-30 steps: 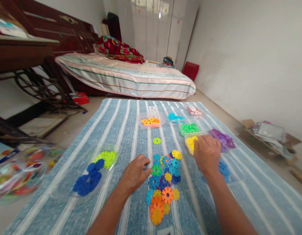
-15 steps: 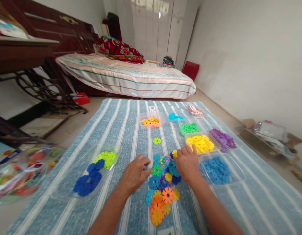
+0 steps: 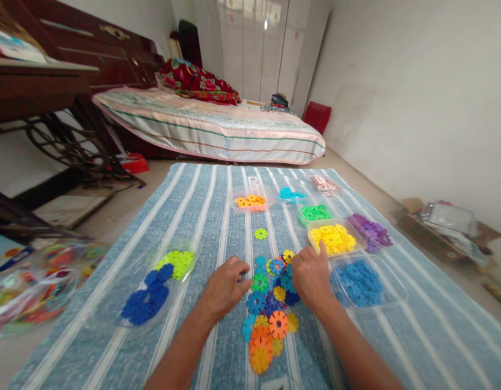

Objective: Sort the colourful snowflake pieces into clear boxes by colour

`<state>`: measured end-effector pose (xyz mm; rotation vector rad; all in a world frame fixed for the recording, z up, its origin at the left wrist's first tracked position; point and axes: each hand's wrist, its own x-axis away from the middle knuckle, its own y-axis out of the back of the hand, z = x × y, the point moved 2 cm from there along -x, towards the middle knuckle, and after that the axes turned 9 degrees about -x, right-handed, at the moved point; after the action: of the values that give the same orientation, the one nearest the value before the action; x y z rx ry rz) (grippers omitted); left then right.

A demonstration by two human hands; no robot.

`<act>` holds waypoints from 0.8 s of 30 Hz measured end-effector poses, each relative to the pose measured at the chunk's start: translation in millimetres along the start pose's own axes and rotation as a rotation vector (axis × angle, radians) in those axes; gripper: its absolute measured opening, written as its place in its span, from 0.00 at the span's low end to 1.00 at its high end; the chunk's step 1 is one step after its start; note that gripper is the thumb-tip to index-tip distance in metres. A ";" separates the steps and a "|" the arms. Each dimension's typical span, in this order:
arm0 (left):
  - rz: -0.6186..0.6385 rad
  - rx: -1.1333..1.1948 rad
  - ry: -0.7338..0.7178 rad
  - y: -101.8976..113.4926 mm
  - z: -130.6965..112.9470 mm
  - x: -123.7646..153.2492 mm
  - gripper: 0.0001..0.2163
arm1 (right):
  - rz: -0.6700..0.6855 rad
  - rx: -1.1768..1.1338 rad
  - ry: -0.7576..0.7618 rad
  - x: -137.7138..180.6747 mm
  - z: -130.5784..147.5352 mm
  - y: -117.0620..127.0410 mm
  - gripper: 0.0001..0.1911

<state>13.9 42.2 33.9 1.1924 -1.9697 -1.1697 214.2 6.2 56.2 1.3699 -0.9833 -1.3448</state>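
Observation:
A loose pile of slotted plastic discs in mixed colours lies between my hands, with an orange disc (image 3: 278,324) and a green disc (image 3: 259,283) among them. Beside the pile's left edge, my left hand (image 3: 225,286) rests with bent fingers, its thumb apart from the forefinger. Over the pile's upper right edge, my right hand (image 3: 311,276) has its fingers curled down; anything under the fingertips is hidden. A yellow disc (image 3: 288,256) lies just left of that hand. Farther up the cloth, a single lime disc (image 3: 261,234) lies alone.
Clear trays of sorted discs surround the pile: yellow (image 3: 332,239), blue (image 3: 359,283), purple (image 3: 370,232), green (image 3: 314,212), orange (image 3: 250,202) and light blue (image 3: 291,194). Left lies a tray of lime discs (image 3: 176,264) and dark blue discs (image 3: 145,303). A bed (image 3: 218,130) stands beyond.
My right hand has shifted slightly down, and the yellow disc beside it now shows more fully. My left hand has stayed in place.

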 end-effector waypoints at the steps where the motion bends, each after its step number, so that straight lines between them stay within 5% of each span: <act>1: 0.001 0.001 0.002 0.2 -0.2 0.0 0.04 | -0.031 0.009 0.005 -0.6 -3.1 3.8 0.14; 9: -0.007 0.000 -0.006 0.4 -0.9 -0.6 0.04 | -0.541 0.067 -0.157 -12.2 -53.2 37.6 0.12; 11: -0.012 -0.001 -0.004 0.2 -0.7 -0.7 0.03 | -0.482 0.003 -0.062 -11.3 -47.7 30.1 0.11; 14: -0.014 0.004 -0.001 -0.4 0.2 -0.8 0.03 | -0.205 -0.108 0.078 -8.0 -24.8 7.3 0.10; 17: -0.023 0.006 -0.013 -1.5 1.3 -0.9 0.03 | -0.031 -0.124 0.028 -6.5 -6.6 -13.0 0.06; 24: -0.019 0.001 -0.011 -1.4 0.2 -0.4 0.03 | 0.014 -0.099 0.031 -7.1 -4.1 -25.1 0.09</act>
<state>14.5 42.4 32.5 1.2098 -1.9713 -1.1870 216.0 19.2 33.3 1.3034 -0.8927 -1.3403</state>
